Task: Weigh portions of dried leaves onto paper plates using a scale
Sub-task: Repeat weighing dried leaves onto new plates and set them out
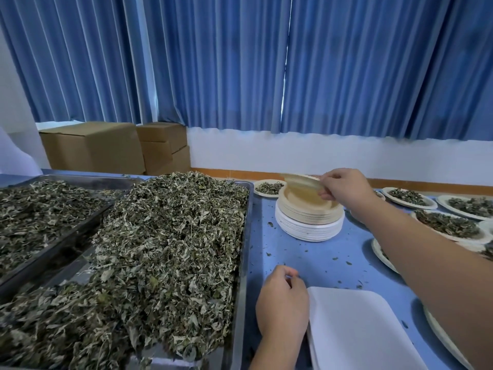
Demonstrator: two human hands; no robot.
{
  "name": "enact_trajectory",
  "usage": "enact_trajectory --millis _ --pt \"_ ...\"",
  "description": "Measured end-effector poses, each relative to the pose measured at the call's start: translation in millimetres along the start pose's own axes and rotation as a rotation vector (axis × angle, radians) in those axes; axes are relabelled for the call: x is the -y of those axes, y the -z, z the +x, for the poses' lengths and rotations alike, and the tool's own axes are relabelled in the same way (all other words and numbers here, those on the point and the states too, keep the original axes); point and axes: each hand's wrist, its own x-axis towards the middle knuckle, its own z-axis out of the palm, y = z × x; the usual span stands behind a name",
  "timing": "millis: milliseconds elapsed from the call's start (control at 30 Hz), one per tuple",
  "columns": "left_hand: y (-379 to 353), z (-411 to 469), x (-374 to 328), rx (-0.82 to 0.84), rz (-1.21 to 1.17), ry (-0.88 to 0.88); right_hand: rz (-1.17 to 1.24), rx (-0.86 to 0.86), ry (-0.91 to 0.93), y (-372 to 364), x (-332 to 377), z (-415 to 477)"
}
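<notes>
The curtains [240, 62] are blue with vertical fold stripes. The table [306, 263] is blue, flecked dark. The leaves [170, 236] are dull grey-green, their trays [245, 249] silver. The plate stack [309, 220] is tan above, white below. The boxes [93, 148] are brown, the wall [293, 153] white, the skirting [240, 174] orange.

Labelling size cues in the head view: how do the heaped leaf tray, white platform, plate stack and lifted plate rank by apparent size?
1. leaf tray
2. white platform, near the camera and cropped, so unsure
3. plate stack
4. lifted plate, tilted in the right hand; probably matches the stack's width
</notes>
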Motion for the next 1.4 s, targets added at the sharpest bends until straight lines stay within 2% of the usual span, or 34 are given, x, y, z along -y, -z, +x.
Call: enact_trajectory --millis 133,267,333,433,567,767,933,1200,1400 --pt "-2 1 1 -0.002 0.010 -0.013 0.169 -0.071 0.015 6 -17 -25" --pt "-4 1 2 -0.031 0.002 -0.030 0.224 -0.076 0.078 27 -32 -63" --pt "-4 -1 0 -0.068 -0.120 -0.038 0.225 -0.083 0.094 42 -43 -87" --pt "4 -2 -5 -0.116 -0.439 -0.012 0.250 -0.050 0.076 67 -63 -124" --pt "13 -3 -11 -0.008 -0.682 0.078 0.315 0.064 0.045 96 -86 -163" --pt "11 -18 -13 0.113 -0.713 -0.003 0.218 0.167 0.098 109 -99 -190" --pt "17 -34 -21 0.146 -0.614 0.008 0.088 0.282 0.130 113 -97 -199" --pt "19 -33 -12 0.009 -0.144 -0.149 0.090 0.372 0.108 113 -96 -207" --pt "19 -31 -1 0.023 0.156 -0.199 0.014 0.413 0.143 112 -97 -207"
